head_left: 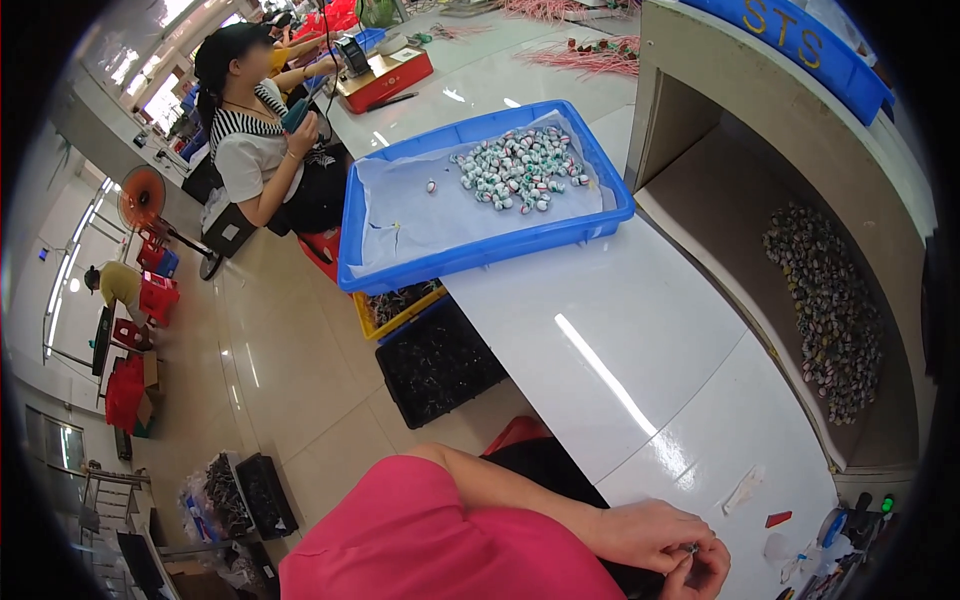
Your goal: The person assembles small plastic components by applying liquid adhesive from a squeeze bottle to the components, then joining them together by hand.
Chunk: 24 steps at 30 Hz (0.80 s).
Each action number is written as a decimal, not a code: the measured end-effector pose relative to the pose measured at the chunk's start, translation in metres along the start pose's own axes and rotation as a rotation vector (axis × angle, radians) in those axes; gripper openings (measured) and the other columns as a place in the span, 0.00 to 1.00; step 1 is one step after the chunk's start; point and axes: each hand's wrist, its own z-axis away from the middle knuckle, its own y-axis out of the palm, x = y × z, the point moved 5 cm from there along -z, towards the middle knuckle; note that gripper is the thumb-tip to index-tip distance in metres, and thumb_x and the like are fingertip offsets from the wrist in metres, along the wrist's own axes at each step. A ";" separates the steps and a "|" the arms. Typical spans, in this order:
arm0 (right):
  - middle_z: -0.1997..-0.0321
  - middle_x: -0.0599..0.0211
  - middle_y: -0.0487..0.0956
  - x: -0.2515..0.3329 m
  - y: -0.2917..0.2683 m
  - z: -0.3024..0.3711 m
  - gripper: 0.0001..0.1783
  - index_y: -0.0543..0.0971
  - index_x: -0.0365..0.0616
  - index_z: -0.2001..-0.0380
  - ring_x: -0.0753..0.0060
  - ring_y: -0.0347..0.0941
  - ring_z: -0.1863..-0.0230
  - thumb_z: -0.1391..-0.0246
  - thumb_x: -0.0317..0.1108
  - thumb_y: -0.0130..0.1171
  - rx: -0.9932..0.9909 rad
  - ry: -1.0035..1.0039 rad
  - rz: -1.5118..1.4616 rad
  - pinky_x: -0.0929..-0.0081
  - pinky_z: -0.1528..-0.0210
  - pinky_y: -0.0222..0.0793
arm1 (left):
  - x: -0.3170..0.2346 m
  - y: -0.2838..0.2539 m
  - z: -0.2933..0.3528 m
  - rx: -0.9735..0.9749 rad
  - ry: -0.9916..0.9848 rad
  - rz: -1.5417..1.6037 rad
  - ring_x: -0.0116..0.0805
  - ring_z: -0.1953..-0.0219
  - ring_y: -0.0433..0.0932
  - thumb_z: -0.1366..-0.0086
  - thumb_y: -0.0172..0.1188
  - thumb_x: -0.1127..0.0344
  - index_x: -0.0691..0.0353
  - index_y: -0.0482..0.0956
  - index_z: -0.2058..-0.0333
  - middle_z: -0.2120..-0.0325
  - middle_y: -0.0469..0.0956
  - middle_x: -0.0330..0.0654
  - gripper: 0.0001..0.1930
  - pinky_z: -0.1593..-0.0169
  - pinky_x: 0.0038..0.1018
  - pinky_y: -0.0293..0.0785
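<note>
At surface edge, bottom right: both hands meet over a glossy white surface (pixel 640 340), close to its near corner.
Left hand (pixel 640 535): forearm comes across from the pink-clad lap; fingers curled narrow, pinching a small dark-and-silver piece (pixel 691 548) from the left side.
Right hand (pixel 705 575): partly cut by the lower edge; fingers bent in tight against the same piece, touching the left fingertips.
Small piece: held between both hands, just above the surface; too small to tell its exact shape, possibly a tiny capped part.
Blue tray: rectangular blue plastic tray (pixel 470 255) lined with white paper, lying on the surface well apart from the hands, overhanging the left edge.
Tray load: heap of small green, white and red bits (pixel 520 168) in the far right part of the tray; one stray bit alone toward its middle.
Side bin: beige boxed-in recess (pixel 740 180) to the right of the surface, with a pile of small multicoloured bits (pixel 830 310) on its floor.
Near hands: red scrap (pixel 778 519) and a clear wrapper-like strip (pixel 743 489) on the surface, near the right hand.
Under surface: black crate (pixel 440 365) and yellow crate (pixel 395 308) on the floor.
Others: a person in a striped top (pixel 255 140) seated further along the left side, holding a blue tool.
</note>
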 end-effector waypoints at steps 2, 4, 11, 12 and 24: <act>0.57 0.57 0.75 0.001 0.000 0.001 0.13 0.73 0.36 0.62 0.63 0.72 0.57 0.53 0.22 0.62 -0.013 -0.029 -0.015 0.70 0.54 0.70 | 0.001 0.002 0.001 -0.005 -0.004 -0.001 0.41 0.76 0.74 0.48 0.55 0.71 0.59 0.71 0.63 0.75 0.73 0.43 0.11 0.73 0.32 0.68; 0.57 0.57 0.75 0.005 0.001 -0.001 0.13 0.73 0.36 0.62 0.63 0.72 0.56 0.52 0.23 0.61 -0.034 -0.057 0.033 0.70 0.54 0.70 | 0.001 0.000 0.001 -0.007 -0.011 -0.006 0.41 0.76 0.74 0.48 0.55 0.71 0.59 0.71 0.64 0.75 0.73 0.43 0.11 0.73 0.33 0.68; 0.56 0.57 0.74 0.001 -0.001 0.001 0.12 0.74 0.37 0.62 0.65 0.71 0.57 0.52 0.21 0.60 -0.016 0.022 0.049 0.71 0.55 0.70 | -0.002 0.000 0.001 0.080 -0.039 -0.070 0.40 0.68 0.76 0.46 0.52 0.75 0.59 0.70 0.58 0.67 0.75 0.40 0.15 0.68 0.30 0.72; 0.56 0.58 0.75 0.000 -0.002 0.002 0.12 0.74 0.37 0.62 0.66 0.71 0.57 0.52 0.21 0.60 -0.014 0.035 0.053 0.72 0.55 0.70 | -0.002 0.000 0.000 0.092 -0.044 -0.061 0.41 0.68 0.76 0.46 0.52 0.75 0.59 0.70 0.58 0.66 0.75 0.40 0.14 0.68 0.30 0.73; 0.56 0.57 0.74 0.000 -0.004 -0.005 0.15 0.73 0.37 0.61 0.65 0.71 0.56 0.55 0.17 0.59 -0.010 0.017 -0.022 0.71 0.54 0.69 | -0.005 -0.007 -0.008 0.078 -0.041 -0.082 0.39 0.71 0.76 0.45 0.54 0.72 0.57 0.71 0.55 0.65 0.75 0.41 0.16 0.68 0.29 0.74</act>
